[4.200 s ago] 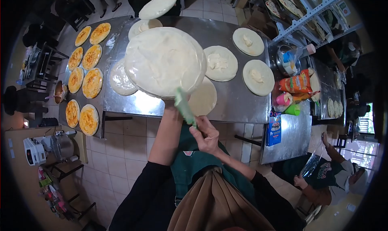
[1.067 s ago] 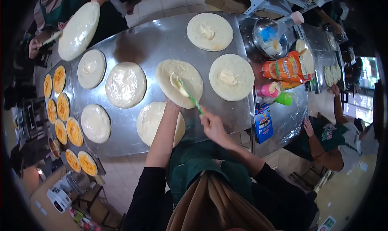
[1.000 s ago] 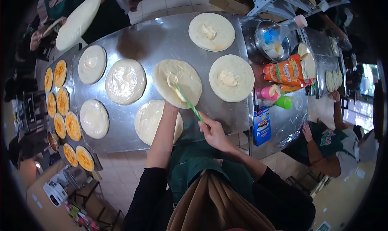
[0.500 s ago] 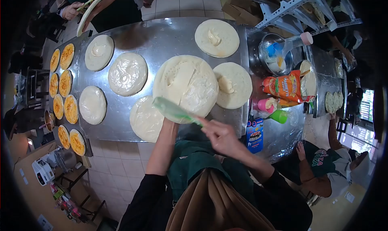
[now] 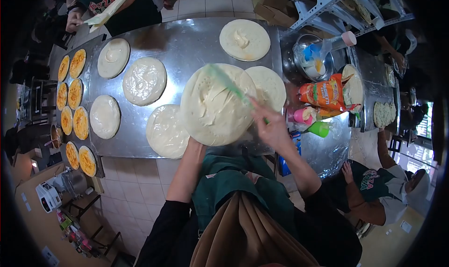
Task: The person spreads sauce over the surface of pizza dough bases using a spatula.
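Observation:
A round flat dough base (image 5: 215,115) with pale cream on it is held up above the steel table (image 5: 187,38) by my left hand (image 5: 197,143), which is mostly hidden beneath it. My right hand (image 5: 269,124) is closed round the handle of a green spatula (image 5: 224,80), whose blade lies over the upper part of the cream. Partly behind the raised base is another dough round (image 5: 272,87) on the table. Just left of it lies a cream-coated round (image 5: 167,130). Farther back sits a round with a dollop of cream (image 5: 245,40).
Orange-topped rounds (image 5: 80,122) line the table's left end. At the right are a metal bowl (image 5: 327,61), an orange packet (image 5: 322,94), a pink cup (image 5: 305,115) and a green cup (image 5: 320,128). One co-worker (image 5: 110,3) stands across the table; another (image 5: 369,187) is at the right.
The raised base has gone from a central dollop to cream over much of its face. My right hand and the spatula have moved up and right. The co-worker's dough across the table has changed tilt.

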`<state>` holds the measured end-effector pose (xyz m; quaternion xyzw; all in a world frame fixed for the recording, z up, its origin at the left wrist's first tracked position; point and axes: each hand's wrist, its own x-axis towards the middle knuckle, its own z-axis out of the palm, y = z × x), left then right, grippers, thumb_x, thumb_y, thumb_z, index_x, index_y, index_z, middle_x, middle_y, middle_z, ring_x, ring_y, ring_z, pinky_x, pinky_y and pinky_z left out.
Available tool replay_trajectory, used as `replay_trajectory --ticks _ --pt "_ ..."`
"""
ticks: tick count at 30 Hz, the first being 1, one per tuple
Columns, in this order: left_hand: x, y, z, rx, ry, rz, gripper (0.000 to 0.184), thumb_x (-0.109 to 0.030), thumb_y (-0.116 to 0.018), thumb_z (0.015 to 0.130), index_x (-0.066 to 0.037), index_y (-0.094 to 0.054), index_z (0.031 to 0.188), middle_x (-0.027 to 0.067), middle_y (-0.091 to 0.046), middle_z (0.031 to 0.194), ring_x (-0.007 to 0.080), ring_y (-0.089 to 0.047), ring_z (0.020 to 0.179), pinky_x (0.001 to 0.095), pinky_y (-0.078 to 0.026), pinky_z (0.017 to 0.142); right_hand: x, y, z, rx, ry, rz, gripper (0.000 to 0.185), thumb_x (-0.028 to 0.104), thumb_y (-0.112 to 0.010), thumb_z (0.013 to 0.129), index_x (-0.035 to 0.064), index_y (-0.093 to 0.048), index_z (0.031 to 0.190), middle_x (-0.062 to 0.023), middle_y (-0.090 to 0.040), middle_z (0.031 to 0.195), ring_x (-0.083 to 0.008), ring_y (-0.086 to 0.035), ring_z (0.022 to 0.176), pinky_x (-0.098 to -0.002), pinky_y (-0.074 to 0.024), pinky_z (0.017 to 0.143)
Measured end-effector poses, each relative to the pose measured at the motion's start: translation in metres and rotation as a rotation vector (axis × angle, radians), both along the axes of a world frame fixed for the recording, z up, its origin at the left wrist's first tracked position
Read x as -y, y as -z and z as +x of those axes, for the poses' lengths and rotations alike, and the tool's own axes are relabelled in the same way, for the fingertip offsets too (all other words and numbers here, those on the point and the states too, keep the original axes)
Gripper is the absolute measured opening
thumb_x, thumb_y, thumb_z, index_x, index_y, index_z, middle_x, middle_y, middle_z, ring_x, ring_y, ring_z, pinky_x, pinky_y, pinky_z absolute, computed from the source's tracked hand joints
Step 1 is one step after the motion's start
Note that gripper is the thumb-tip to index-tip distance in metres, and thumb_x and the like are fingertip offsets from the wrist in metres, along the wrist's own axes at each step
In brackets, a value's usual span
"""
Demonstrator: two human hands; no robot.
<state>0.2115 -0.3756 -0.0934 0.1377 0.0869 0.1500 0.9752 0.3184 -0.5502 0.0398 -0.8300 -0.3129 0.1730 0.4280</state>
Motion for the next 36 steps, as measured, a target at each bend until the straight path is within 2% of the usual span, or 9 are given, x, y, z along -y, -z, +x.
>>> replay_trajectory --ticks 2,4,9,14,19,24,26,29,36 --pt "0.002 -0.001 -0.001 0.018 0.001 -0.014 0.067 -0.051 -0.043 0.092 -0.010 -0.030 0.143 0.0103 -0.039 0.143 0.0301 -0.041 0.128 0.0468 -0.036 0.106 0.010 0.012 -0.035 0.155 -0.167 0.107 0.040 0.006 -0.055 0.088 0.0131 -0.056 0.127 -0.0153 -0.065 0.090 -0.0310 -0.064 0.073 -0.0383 -0.0515 0.064" --pt "0.004 -0.005 -0.006 0.025 -0.001 -0.022 0.067 -0.051 -0.043 0.092 -0.010 -0.031 0.143 0.0103 -0.039 0.143 0.0303 -0.041 0.128 0.0470 -0.036 0.106 0.017 -0.027 -0.058 -0.031 -0.392 -0.085 0.049 0.004 -0.061 0.082 0.0147 -0.054 0.130 -0.0117 -0.062 0.080 -0.0281 -0.063 0.069 -0.0399 -0.0505 0.059" --pt "0.005 -0.012 -0.008 0.062 -0.004 -0.043 0.067 -0.052 -0.043 0.092 -0.010 -0.031 0.143 0.0104 -0.039 0.143 0.0306 -0.041 0.129 0.0475 -0.036 0.106 0.034 -0.005 -0.008 -0.008 -0.022 -0.004 0.040 0.010 -0.052 0.090 0.0145 -0.054 0.130 -0.0125 -0.059 0.075 -0.0301 -0.059 0.063 -0.0375 -0.0501 0.062" --pt "0.010 -0.019 -0.009 0.098 -0.013 -0.065 0.067 -0.052 -0.043 0.092 -0.010 -0.031 0.143 0.0105 -0.039 0.143 0.0309 -0.041 0.129 0.0481 -0.035 0.106 0.044 -0.020 -0.062 0.048 -0.398 -0.061 0.046 0.008 -0.059 0.087 0.0168 -0.052 0.132 -0.0086 -0.057 0.073 -0.0221 -0.062 0.064 -0.0379 -0.0502 0.055" --pt "0.015 -0.024 -0.014 0.122 -0.024 -0.081 0.067 -0.052 -0.043 0.092 -0.010 -0.031 0.143 0.0105 -0.039 0.143 0.0312 -0.040 0.129 0.0486 -0.035 0.106 0.054 0.000 -0.018 -0.082 -0.029 0.046 0.041 0.006 -0.056 0.088 0.0128 -0.055 0.128 -0.0099 -0.060 0.077 -0.0277 -0.062 0.065 -0.0366 -0.0510 0.060" --pt "0.019 -0.028 -0.014 0.163 -0.027 -0.110 0.067 -0.053 -0.042 0.092 -0.010 -0.031 0.143 0.0106 -0.039 0.143 0.0315 -0.040 0.129 0.0491 -0.035 0.106 0.060 -0.015 -0.066 0.077 -0.404 -0.029 0.039 0.011 -0.058 0.089 0.0148 -0.056 0.128 -0.0081 -0.055 0.073 -0.0216 -0.059 0.059 -0.0337 -0.0482 0.053" --pt "0.019 -0.031 -0.015 0.177 -0.029 -0.118 0.067 -0.053 -0.042 0.092 -0.010 -0.031 0.143 0.0106 -0.039 0.143 0.0317 -0.040 0.129 0.0493 -0.035 0.106 0.065 -0.015 -0.059 -0.089 -0.346 -0.042 0.038 0.010 -0.058 0.088 0.0154 -0.058 0.126 -0.0080 -0.055 0.072 -0.0212 -0.061 0.062 -0.0329 -0.0484 0.054" --pt "0.018 -0.035 -0.014 0.195 -0.029 -0.129 0.067 -0.053 -0.042 0.092 -0.010 -0.032 0.143 0.0106 -0.039 0.143 0.0319 -0.040 0.129 0.0496 -0.035 0.107 0.064 0.009 -0.020 0.032 -0.005 0.161 0.041 0.007 -0.053 0.089 0.0219 -0.057 0.127 -0.0078 -0.056 0.071 -0.0243 -0.059 0.059 -0.0340 -0.0485 0.056" --pt "0.017 -0.051 -0.011 0.250 -0.027 -0.164 0.067 -0.053 -0.042 0.092 -0.010 -0.032 0.143 0.0107 -0.039 0.143 0.0323 -0.040 0.129 0.0503 -0.034 0.107 0.073 -0.010 -0.060 -0.148 -0.315 -0.028 0.043 0.006 -0.052 0.089 0.0212 -0.056 0.128 -0.0078 -0.057 0.074 -0.0224 -0.057 0.061 -0.0334 -0.0479 0.058"
